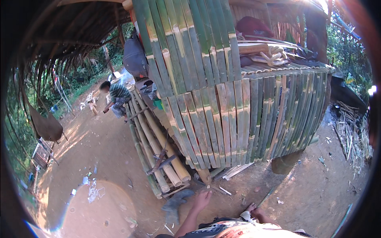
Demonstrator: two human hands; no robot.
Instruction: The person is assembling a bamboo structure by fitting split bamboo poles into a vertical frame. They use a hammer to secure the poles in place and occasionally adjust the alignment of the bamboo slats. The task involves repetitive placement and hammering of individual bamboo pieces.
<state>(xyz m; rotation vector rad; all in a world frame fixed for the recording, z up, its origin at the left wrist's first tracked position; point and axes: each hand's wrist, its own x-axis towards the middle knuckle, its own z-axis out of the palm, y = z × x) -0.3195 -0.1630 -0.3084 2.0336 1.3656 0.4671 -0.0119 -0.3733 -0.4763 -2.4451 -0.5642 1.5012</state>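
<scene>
My left hand (203, 199) reaches forward over the dirt, close to a bamboo post foot and some pale split pieces (224, 190). Its fingers look loosely stretched, and I see nothing in them. On the right my right hand (253, 208) is low, by my patterned clothing (234, 227). A thin green strip (266, 196) runs up and away from beside it; whether the fingers grip it is unclear. Ahead of both hands stands a wall of split green bamboo slats (238, 119), with an upper panel (186, 43) over its left part.
A bamboo pole bench (152, 154) stands left of the wall, with a grey cloth or boot-like thing (174, 204) near its end. Another person (118, 97) crouches beyond it. Cut sticks (349, 135) lie at right. A dark bag (135, 57) hangs at the panel.
</scene>
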